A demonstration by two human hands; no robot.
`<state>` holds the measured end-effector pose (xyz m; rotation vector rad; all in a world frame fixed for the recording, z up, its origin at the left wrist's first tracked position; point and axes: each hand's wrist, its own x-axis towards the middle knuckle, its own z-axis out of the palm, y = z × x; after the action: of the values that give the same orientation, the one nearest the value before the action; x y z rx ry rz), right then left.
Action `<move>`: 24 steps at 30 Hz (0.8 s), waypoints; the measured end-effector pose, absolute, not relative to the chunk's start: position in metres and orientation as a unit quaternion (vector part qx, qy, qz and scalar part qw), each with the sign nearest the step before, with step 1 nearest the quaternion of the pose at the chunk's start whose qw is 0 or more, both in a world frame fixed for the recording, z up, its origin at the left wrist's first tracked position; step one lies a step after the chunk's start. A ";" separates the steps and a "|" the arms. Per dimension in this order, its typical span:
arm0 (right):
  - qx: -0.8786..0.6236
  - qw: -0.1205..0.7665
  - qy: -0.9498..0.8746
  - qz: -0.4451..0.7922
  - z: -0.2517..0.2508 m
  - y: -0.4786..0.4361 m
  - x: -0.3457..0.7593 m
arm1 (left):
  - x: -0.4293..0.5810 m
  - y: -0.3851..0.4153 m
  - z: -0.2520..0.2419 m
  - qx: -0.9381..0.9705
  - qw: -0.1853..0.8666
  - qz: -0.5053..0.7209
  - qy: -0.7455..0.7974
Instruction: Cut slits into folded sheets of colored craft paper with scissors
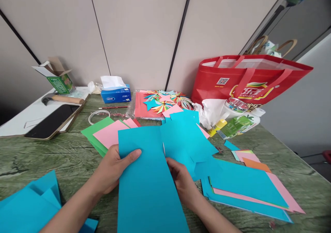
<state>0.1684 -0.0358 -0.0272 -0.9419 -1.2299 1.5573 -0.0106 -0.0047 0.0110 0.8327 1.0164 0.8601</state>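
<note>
- While its thumb presses on top, the left hand (110, 169) grasps the large blue sheet (150, 178) by its left edge; this sheet is directly before the person.
- The right hand (183, 181) has its fingers curled at the sheet's right edge; what they may grip is hidden, so one cannot tell.
- Just above these fingers, along the same edge, a thin pale sliver (163, 148) shows.
- Left of the sheet are pink paper (107, 134) and green paper (97, 132); nearer the person, on that side, lie folded blue papers (28, 205).
- Right of the sheet rests a pile of blue and pink papers (248, 184).
- Beyond the sheet are colourful paper ornaments (164, 105), with a tissue box (116, 94) to their left.
- Beyond it to the right stands a red bag (219, 83).
</note>
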 end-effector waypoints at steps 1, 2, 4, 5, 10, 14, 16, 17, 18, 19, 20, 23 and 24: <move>-0.382 0.456 -0.501 0.628 -0.027 -0.036 0.168 | -0.010 -0.005 0.011 0.374 0.709 0.386 0.457; -0.382 0.457 -0.503 0.626 -0.028 -0.036 0.169 | -0.009 -0.005 0.011 0.373 0.710 0.386 0.455; -0.382 0.460 -0.504 0.623 -0.030 -0.036 0.169 | -0.008 -0.006 0.011 0.368 0.714 0.387 0.452; -0.380 0.463 -0.505 0.622 -0.032 -0.037 0.170 | -0.008 -0.006 0.011 0.365 0.716 0.388 0.451; -0.350 0.469 -0.509 0.631 -0.037 -0.036 0.172 | -0.009 -0.004 0.010 0.353 0.723 0.384 0.453; -0.345 0.469 -0.509 0.634 -0.039 -0.036 0.173 | -0.009 -0.004 0.013 0.350 0.729 0.378 0.451; -0.348 0.469 -0.514 0.628 -0.039 -0.036 0.173 | -0.008 -0.004 0.014 0.345 0.733 0.374 0.451; -0.349 0.468 -0.516 0.626 -0.040 -0.036 0.173 | -0.008 -0.004 0.014 0.344 0.734 0.373 0.452; -0.348 0.469 -0.518 0.625 -0.040 -0.036 0.173 | -0.008 -0.005 0.015 0.343 0.734 0.373 0.453; -0.347 0.470 -0.519 0.624 -0.040 -0.036 0.173 | -0.008 -0.005 0.015 0.342 0.733 0.374 0.454; -0.347 0.472 -0.519 0.623 -0.040 -0.036 0.173 | -0.008 -0.005 0.015 0.343 0.733 0.375 0.453; -0.352 0.473 -0.518 0.619 -0.039 -0.035 0.173 | -0.008 -0.004 0.015 0.345 0.734 0.377 0.448; -0.354 0.471 -0.519 0.619 -0.039 -0.035 0.173 | -0.008 -0.004 0.015 0.345 0.734 0.377 0.446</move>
<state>0.1728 -0.0348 -0.0388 -0.8678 -1.2699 1.5164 -0.0080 -0.0040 0.0146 0.7591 0.9816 0.8294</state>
